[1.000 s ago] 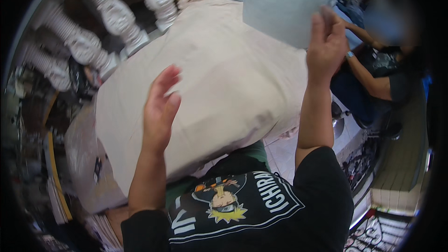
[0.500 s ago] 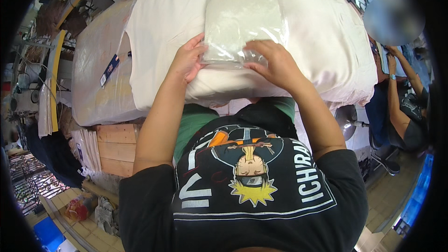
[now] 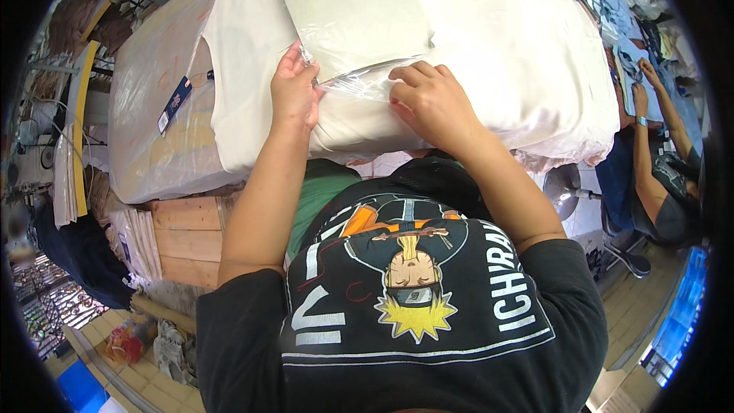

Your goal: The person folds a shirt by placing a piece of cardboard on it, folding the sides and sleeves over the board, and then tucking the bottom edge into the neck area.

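Note:
A clear plastic bag (image 3: 365,79) with a flat, pale grey-green folded piece of cloth (image 3: 359,11) inside lies on a cream cloth-covered table (image 3: 527,53). My left hand (image 3: 294,95) pinches the bag's near left corner between thumb and fingers. At the near edge, my right hand (image 3: 432,99) has its fingers curled on the loose plastic, right of the middle. Between my hands the plastic is stretched and creased, with bright reflections. The tips of my right fingers are partly hidden.
Left of the cream cloth, a dark hang tag (image 3: 175,105) lies on a plastic-covered stack (image 3: 141,92). A co-worker's arms (image 3: 646,138) reach over blue cloth at the right. A round metal stand base (image 3: 562,190) and wooden boards (image 3: 183,233) are below the table edge.
The bag has shifted left and away from me and turned slightly. Its near flap now stretches between my hands, and my left hand has moved a little left and closed on the corner.

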{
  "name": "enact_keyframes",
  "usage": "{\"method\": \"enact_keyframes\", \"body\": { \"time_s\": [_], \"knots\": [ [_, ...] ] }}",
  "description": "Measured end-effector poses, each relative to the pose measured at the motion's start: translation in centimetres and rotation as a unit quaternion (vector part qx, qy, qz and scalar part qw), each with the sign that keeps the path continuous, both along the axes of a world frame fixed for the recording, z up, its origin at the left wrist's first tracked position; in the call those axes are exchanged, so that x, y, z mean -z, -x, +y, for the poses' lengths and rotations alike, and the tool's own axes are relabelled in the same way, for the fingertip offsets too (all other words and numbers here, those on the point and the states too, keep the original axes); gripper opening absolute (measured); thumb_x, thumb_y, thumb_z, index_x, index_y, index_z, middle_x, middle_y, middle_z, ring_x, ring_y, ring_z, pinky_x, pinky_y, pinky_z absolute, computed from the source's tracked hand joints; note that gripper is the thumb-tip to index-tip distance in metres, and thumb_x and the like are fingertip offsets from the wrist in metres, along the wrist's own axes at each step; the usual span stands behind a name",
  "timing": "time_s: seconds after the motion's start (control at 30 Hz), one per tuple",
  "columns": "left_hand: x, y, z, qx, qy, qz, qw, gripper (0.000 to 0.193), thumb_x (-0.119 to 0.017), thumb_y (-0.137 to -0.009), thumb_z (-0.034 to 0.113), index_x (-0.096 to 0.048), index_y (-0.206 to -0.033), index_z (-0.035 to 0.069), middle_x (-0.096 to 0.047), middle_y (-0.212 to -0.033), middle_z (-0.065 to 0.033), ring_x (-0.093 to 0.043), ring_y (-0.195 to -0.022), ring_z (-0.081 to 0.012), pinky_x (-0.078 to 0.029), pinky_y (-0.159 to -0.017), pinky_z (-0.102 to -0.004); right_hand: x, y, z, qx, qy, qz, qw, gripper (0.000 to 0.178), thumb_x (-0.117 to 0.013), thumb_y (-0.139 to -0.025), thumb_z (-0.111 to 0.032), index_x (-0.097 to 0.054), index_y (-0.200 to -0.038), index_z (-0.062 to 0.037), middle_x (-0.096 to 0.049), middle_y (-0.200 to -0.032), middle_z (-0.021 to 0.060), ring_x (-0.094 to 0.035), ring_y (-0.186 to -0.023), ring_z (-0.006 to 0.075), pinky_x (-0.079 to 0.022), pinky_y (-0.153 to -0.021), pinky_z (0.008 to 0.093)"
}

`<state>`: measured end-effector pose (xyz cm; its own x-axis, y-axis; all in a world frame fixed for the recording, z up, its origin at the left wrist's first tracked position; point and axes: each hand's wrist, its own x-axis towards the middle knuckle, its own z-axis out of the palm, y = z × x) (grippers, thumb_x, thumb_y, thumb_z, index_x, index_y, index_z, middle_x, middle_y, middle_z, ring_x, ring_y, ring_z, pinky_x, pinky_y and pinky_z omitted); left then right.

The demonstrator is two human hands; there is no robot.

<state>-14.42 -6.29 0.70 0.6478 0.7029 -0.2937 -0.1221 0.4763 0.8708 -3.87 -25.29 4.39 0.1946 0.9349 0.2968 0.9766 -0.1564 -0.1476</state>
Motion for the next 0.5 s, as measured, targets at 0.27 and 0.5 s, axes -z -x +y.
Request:
{"method": "enact_keyframes", "body": {
  "time_s": [0.27,0.5],
  "knots": [
    [-1.1,-1.6,-1.6,0.135,-0.643,0.091,0.749,0.063,-0.066,-0.079,0.015,-0.040,-0.136,0.005,-0.028,-0.144,-0.0220,-0.023,-0.134,-0.0424,-0.024,-0.109,-0.0459,0.3,0.4,-1.7,0.132,-0.003,0.053,0.990,0.032,-0.067,-0.076,-0.023,-0.061,-0.099,-0.0023,-0.058,-0.112,0.0182,-0.062,-0.091,0.0301,-0.050,-0.076,0.0396],
    [-0.5,-2.2,-4.7,0.316,-0.671,0.243,0.625,0.067,-0.065,-0.079,0.046,-0.046,-0.135,0.013,-0.023,-0.148,-0.0196,-0.014,-0.137,-0.0440,-0.015,-0.109,-0.0536,-0.2,-2.2,-3.6,0.282,0.038,0.090,0.955,0.031,-0.061,-0.082,-0.027,-0.062,-0.104,-0.0046,-0.060,-0.109,0.0146,-0.064,-0.087,0.0317,-0.052,-0.074,0.0407]
  ]
}}
